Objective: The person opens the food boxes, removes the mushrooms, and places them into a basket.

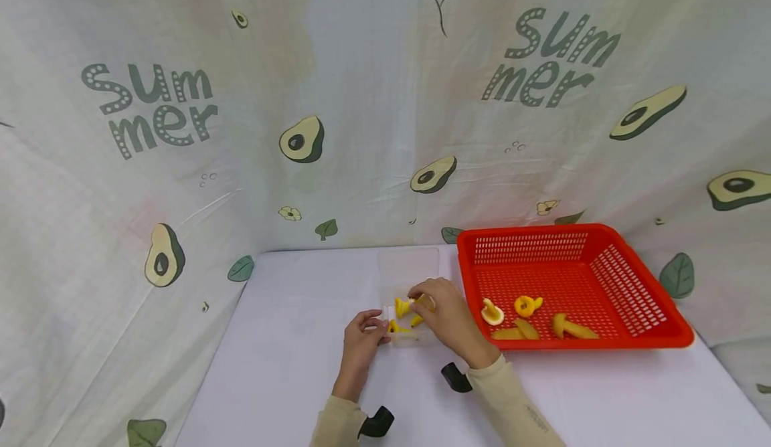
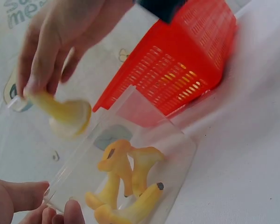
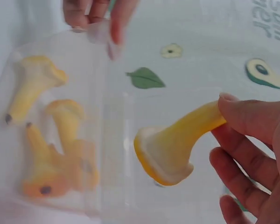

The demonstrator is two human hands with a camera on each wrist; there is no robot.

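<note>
A yellow mushroom is held by its stem above the clear box, pinched between the thumb and fingers of the right hand. The box's edge is pinched by the left hand; inside it more mushrooms are seen. Beside it, further mushrooms are held in a red basket. Both containers are supported by a white tabletop, backed by a pale cloth printed with avocados, leaves and "summer".

two hands, one red basket, one clear box, at least nine mushrooms
</note>
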